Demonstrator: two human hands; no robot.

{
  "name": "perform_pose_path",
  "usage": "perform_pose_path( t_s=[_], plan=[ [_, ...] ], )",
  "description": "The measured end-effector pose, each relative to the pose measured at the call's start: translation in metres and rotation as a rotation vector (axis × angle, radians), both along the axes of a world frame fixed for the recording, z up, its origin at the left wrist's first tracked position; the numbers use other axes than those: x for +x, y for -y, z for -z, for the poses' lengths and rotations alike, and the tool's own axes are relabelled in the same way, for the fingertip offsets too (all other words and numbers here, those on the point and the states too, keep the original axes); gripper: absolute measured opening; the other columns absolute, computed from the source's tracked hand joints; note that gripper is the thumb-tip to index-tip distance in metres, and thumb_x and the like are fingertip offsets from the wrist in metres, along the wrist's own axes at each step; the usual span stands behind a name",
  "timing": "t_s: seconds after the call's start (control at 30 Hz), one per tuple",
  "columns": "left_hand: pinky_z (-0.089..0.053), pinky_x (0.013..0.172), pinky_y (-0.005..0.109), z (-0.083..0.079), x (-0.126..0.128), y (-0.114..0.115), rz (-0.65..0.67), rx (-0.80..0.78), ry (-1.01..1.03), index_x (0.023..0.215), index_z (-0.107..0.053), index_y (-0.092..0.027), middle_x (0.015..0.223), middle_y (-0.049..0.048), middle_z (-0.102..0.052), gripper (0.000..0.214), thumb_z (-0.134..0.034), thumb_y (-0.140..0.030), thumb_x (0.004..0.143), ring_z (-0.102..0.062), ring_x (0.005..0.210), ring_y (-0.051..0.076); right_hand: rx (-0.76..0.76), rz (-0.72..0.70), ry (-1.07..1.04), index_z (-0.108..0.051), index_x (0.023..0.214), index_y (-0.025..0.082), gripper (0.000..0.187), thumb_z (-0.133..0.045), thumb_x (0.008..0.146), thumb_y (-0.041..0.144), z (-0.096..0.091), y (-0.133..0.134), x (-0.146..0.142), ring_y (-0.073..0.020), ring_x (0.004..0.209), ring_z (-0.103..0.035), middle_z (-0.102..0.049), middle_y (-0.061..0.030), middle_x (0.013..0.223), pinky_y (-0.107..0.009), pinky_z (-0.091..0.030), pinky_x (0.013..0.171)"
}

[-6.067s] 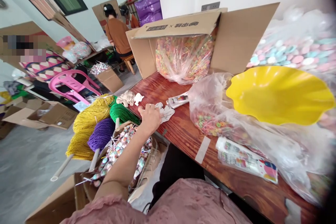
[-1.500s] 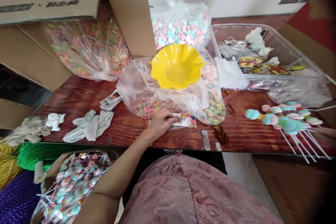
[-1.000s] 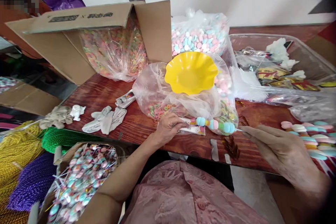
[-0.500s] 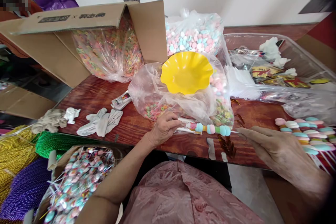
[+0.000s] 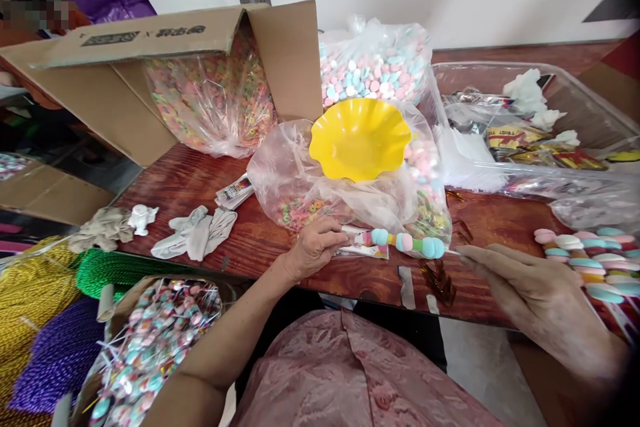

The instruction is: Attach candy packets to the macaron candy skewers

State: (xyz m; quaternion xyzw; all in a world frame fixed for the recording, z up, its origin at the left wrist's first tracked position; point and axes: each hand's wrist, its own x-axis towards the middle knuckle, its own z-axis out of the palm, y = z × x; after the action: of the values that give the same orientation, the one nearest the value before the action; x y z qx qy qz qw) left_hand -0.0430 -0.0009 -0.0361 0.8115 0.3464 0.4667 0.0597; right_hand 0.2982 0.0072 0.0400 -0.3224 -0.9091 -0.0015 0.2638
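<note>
A candy skewer (image 5: 406, 242), with blue, pink, green and yellow pieces threaded on a white stick, lies level between my two hands. The fingers of my left hand (image 5: 320, 245) are pinched at its left end, where some clear film seems to show; the exact grip is partly hidden. My right hand (image 5: 535, 293) has its fingers stretched out together and closed on the bare stick at the right end. Beneath the skewer is a flat white printed packet (image 5: 367, 251). Several finished-looking marshmallow skewers (image 5: 593, 257) lie beside my right hand.
Behind the skewer, a yellow wavy bowl (image 5: 360, 140) sits on clear candy bags. A cardboard box (image 5: 290, 60) holds ring candies. To the right stands a clear plastic tub (image 5: 500, 70). Grey gloves (image 5: 197, 232) lie at left, above a carton of wrapped skewers (image 5: 155, 333).
The whole view has shifted slightly, so things appear a little further right. Both hands keep their hold on the candy skewer, with little visible movement.
</note>
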Motion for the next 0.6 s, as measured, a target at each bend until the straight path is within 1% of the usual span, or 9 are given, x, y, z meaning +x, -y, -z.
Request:
perform_pose_path(
  t_s=[0.1, 0.17, 0.3, 0.4, 0.5, 0.6],
  plan=[
    [-0.051, 0.074, 0.026, -0.001, -0.001, 0.002, 0.006, 0.020, -0.014, 0.089, -0.070, -0.017, 0.083, 0.0049, -0.066, 0.010, -0.061, -0.013, 0.090, -0.062, 0.080, 0.013, 0.006, 0.014, 0.028, -0.059, 0.123, 0.020, 0.029, -0.049, 0.096, 0.016, 0.007, 0.000, 0.003, -0.0181, 0.089, -0.072, -0.072, -0.0075, 0.105, -0.024, -0.058, 0.076],
    [-0.052, 0.074, 0.026, -0.001, -0.002, 0.004, -0.003, 0.019, 0.007, 0.089, -0.070, -0.017, 0.083, 0.0047, -0.067, 0.009, -0.062, -0.013, 0.090, -0.063, 0.080, 0.013, 0.001, 0.017, 0.026, -0.058, 0.123, 0.021, 0.029, -0.050, 0.095, 0.015, 0.010, 0.000, 0.003, -0.0179, 0.091, -0.072, -0.072, -0.0075, 0.107, -0.025, -0.058, 0.079],
    [-0.053, 0.074, 0.025, 0.000, -0.004, 0.005, -0.044, -0.016, 0.072, 0.089, -0.071, -0.018, 0.083, 0.0045, -0.068, 0.008, -0.064, -0.017, 0.090, -0.064, 0.080, 0.012, -0.014, 0.024, 0.015, -0.056, 0.122, 0.024, 0.032, -0.050, 0.094, 0.011, 0.007, 0.004, 0.000, -0.0171, 0.087, -0.072, -0.072, -0.0066, 0.101, -0.022, -0.059, 0.073],
    [-0.053, 0.072, 0.025, 0.000, -0.004, 0.004, -0.055, -0.025, 0.064, 0.088, -0.072, -0.018, 0.081, 0.0041, -0.068, 0.009, -0.064, -0.018, 0.090, -0.064, 0.078, 0.012, -0.034, 0.018, 0.019, -0.054, 0.125, 0.024, 0.037, -0.052, 0.092, 0.007, 0.007, 0.008, -0.003, -0.0173, 0.090, -0.072, -0.073, -0.0078, 0.103, -0.022, -0.059, 0.073],
    [-0.052, 0.069, 0.024, 0.002, 0.001, 0.004, -0.073, -0.035, 0.046, 0.087, -0.073, -0.018, 0.078, 0.0041, -0.068, 0.009, -0.065, -0.020, 0.090, -0.064, 0.074, 0.012, -0.027, -0.018, 0.060, -0.054, 0.125, 0.023, 0.037, -0.053, 0.092, 0.006, 0.008, 0.010, -0.002, -0.0180, 0.095, -0.072, -0.072, -0.0091, 0.109, -0.023, -0.059, 0.076],
    [-0.053, 0.066, 0.022, 0.005, 0.007, 0.006, -0.105, -0.090, 0.087, 0.086, -0.074, -0.016, 0.078, 0.0052, -0.069, 0.011, -0.066, -0.024, 0.089, -0.065, 0.072, 0.012, -0.007, -0.065, 0.091, -0.055, 0.126, 0.022, 0.036, -0.052, 0.092, 0.007, 0.008, 0.010, 0.000, -0.0183, 0.093, -0.071, -0.072, -0.0091, 0.109, -0.027, -0.059, 0.075]
  ],
)
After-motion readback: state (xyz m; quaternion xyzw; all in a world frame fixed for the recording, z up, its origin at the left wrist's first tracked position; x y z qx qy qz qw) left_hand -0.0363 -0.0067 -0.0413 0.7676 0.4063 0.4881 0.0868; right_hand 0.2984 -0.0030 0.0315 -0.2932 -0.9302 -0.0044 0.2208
